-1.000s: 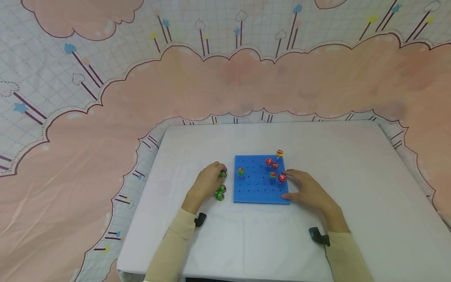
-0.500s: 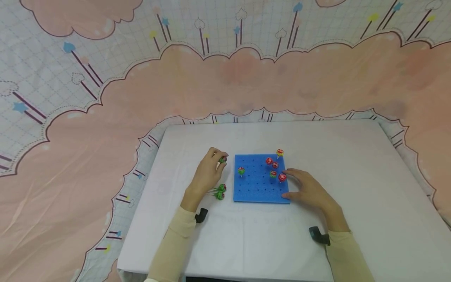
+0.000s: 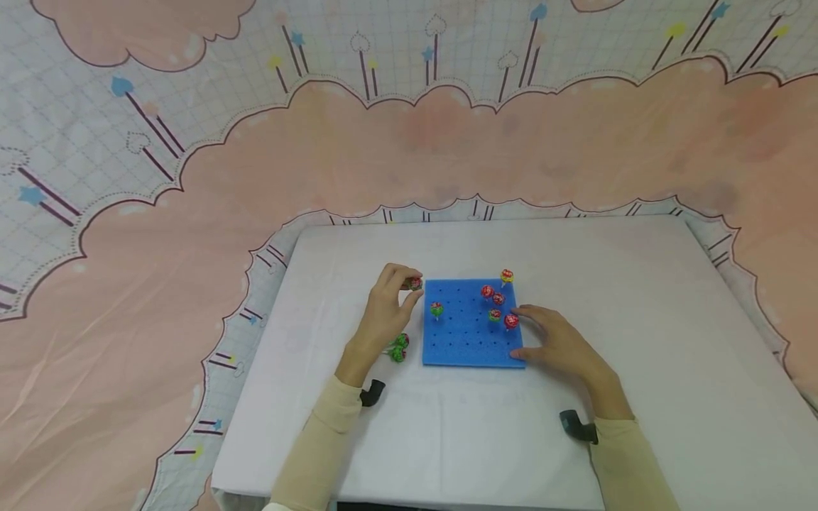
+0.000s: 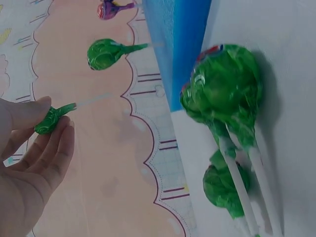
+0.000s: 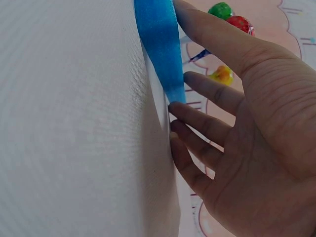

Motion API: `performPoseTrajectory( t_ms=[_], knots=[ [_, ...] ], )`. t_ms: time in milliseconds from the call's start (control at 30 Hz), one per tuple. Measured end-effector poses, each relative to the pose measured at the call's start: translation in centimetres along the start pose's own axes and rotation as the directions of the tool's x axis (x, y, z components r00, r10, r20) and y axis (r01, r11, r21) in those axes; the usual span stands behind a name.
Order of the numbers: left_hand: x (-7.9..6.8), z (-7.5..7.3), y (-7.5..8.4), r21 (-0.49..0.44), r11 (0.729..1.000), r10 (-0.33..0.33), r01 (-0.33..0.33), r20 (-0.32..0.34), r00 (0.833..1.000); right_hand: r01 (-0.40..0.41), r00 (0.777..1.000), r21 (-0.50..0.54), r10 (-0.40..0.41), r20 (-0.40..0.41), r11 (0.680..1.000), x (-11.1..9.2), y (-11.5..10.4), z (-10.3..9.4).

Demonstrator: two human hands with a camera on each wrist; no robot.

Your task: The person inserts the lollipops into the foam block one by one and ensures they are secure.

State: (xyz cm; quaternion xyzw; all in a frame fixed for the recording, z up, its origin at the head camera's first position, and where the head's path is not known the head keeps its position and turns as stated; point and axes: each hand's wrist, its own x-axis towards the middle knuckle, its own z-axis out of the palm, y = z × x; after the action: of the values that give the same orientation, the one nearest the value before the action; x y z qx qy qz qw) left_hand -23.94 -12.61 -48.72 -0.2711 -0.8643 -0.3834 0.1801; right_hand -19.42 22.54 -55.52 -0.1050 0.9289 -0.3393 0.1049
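Observation:
My left hand pinches a green-wrapped lollipop by its head, just off the left edge of a blue foam board. The lollipop's pale stick points toward the board side in the left wrist view. My right hand rests along the board's right edge, thumb at the near corner and fingers fairly straight. One green lollipop stands upright in the board's left part. Toward its right side stand a red lollipop, a green one, a yellow one and two more dark red ones.
Several loose green lollipops lie on the white table, left of the board and close to my left forearm. Rows of small holes cover the board. A patterned cloth hangs behind the table.
My left hand has lifted a green lollipop from near the loose ones, carrying it away from me and then right, to the board's far left corner. My right hand stays at the board's edge.

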Motion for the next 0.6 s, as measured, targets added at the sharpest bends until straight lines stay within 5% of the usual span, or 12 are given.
performPoseTrajectory(
  t_ms=[600],
  knots=[
    [0.2, 2.5, 1.2, -0.073, 0.994, 0.09, -0.083, 0.093, 0.992, 0.01, 1.0, 0.004, -0.01, 0.0, 1.0, -0.1, -0.2, -0.1]
  ],
)
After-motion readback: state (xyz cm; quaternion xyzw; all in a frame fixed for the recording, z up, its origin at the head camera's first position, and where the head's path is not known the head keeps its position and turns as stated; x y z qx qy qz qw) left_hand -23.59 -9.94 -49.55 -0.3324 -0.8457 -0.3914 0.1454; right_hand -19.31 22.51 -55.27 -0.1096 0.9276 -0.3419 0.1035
